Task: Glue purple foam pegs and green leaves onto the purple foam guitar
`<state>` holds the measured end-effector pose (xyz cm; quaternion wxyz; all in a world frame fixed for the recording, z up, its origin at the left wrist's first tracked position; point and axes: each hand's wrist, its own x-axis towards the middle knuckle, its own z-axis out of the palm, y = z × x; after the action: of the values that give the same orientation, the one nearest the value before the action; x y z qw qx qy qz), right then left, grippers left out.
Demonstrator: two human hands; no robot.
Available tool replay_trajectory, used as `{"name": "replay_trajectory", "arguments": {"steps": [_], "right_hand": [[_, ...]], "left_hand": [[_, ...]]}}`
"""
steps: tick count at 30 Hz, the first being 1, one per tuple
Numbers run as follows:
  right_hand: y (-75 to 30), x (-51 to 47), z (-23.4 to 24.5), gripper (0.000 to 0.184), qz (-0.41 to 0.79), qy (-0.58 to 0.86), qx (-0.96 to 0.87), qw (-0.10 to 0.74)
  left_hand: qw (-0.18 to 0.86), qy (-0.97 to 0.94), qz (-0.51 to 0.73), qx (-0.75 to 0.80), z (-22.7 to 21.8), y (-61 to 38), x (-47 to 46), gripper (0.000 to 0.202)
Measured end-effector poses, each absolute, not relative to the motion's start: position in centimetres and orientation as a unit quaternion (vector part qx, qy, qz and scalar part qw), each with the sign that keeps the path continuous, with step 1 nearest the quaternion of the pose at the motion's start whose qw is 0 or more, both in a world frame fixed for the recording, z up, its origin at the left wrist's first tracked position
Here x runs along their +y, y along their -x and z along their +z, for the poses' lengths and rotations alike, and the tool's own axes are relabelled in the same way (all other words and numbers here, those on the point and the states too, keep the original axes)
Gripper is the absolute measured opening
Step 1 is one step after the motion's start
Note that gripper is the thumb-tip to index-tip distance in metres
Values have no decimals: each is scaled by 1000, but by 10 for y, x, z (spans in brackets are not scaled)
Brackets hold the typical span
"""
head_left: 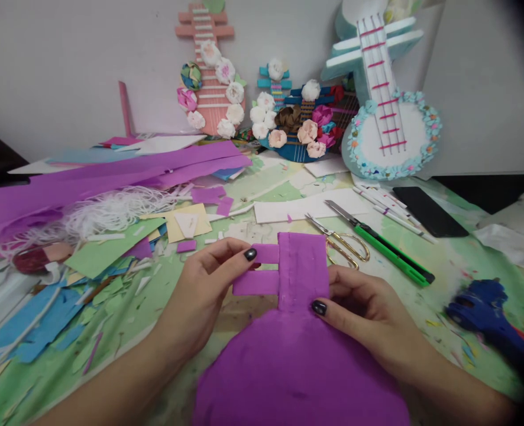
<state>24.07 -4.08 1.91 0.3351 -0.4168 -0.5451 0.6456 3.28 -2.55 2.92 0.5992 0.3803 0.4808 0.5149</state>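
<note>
A purple paper-covered guitar model [301, 361] lies before me, its round body toward me and its short neck pointing away. Two purple strips stick out from the left side of the neck. My left hand [200, 290] pinches the upper strip [267, 254] between thumb and fingers. Below it, the lower strip [256, 283] juts out free. My right hand [368, 313] grips the neck's right edge, thumb on top and fingers behind. Just past the neck lie gold-handled scissors [348, 247] and a green utility knife [390, 251].
A blue glue gun [479, 307] lies at the right, below a black phone [430, 211] and paper sticks [395, 210]. Purple paper [111, 171], white string [115, 213] and paper scraps [111, 248] cover the left. Decorated instrument models [390, 118] stand along the wall.
</note>
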Motion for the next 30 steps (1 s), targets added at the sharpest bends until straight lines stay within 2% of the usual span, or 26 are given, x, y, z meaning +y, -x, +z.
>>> {"name": "replay_trajectory", "arguments": {"steps": [22, 27, 30], "right_hand": [[-240, -43, 18, 21, 663, 410, -536, 323], [-244, -36, 13, 23, 685, 421, -496, 327], [-248, -29, 7, 27, 711, 440, -451, 312]], "left_hand": [[575, -386, 511, 510, 25, -31, -24, 17], [473, -495, 485, 544, 27, -8, -6, 31], [334, -537, 482, 606, 28, 14, 11, 23]]}}
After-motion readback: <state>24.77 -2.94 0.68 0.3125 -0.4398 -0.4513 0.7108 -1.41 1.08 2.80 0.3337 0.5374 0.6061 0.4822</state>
